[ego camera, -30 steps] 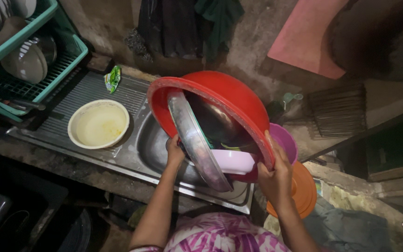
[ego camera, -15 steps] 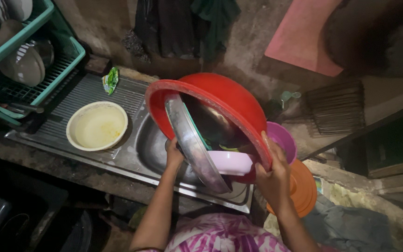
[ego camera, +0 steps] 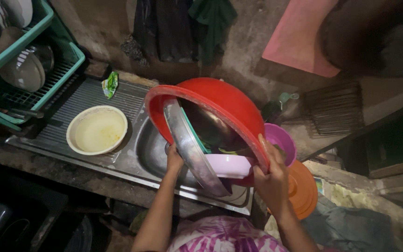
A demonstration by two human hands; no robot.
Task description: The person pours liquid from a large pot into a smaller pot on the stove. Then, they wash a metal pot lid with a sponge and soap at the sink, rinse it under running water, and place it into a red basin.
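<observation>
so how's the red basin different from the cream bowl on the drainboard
The red basin is tipped steeply on its side over the sink; the cream bowl sits flat and upright. The red basin is far larger and holds a steel plate and other dishes; the cream bowl holds only a yellowish film. The right hand grips the basin's rim; nothing touches the bowl. Both are round.

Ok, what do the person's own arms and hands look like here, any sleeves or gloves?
Both are bare: no gloves and no sleeves over the forearms. The left hand and right hand show no rings, watch or bracelets that I can make out in this dim light. The only clothing in view is a garment with a pink, purple and white leaf print at the chest.
</observation>
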